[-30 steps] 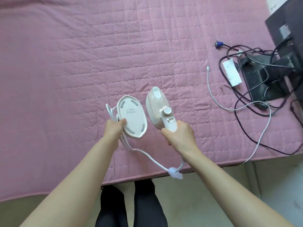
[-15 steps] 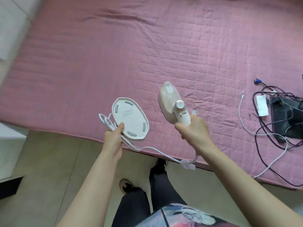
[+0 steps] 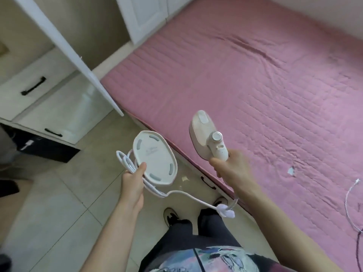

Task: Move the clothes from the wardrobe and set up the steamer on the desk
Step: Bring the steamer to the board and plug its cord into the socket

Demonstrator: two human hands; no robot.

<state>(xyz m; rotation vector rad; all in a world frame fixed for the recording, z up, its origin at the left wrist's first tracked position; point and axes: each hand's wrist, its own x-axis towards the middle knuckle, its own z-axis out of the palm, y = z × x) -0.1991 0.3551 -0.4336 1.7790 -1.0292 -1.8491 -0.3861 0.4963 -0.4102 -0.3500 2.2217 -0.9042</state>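
On the left, a flat oval base (image 3: 155, 158) of white plastic is held in the left hand (image 3: 132, 187), its underside with the grey pads turned up. It is judged light and rigid, with a smooth face that could slide, so it is best taken at the rim, as is done here. The thumb is laid over the near edge of the base and the other fingers are curled beneath it, out of sight. A coil of white cord (image 3: 126, 160) is gathered in the same grasp just left of the thumb. The cord is soft and springy and is judged likely to uncoil or snag if the grasp is loosened. From under the fingers it sags rightward in a loose loop above the floor (image 3: 59, 203), past a pale tie (image 3: 225, 210), and up toward the right wrist. On the right, the steamer (image 3: 206, 134) is carried by its handle in the right hand (image 3: 233, 169), head pointing up and away, with a round dial (image 3: 216, 136) just above the fingers. It is judged the heavier piece, hard-shelled and top-heavy, so the handle is the proper hold. The right fingers are wrapped fully round the handle, thumb across the front. Both pieces are held in the air beside the edge of the bed (image 3: 255, 75); no counter is in view.
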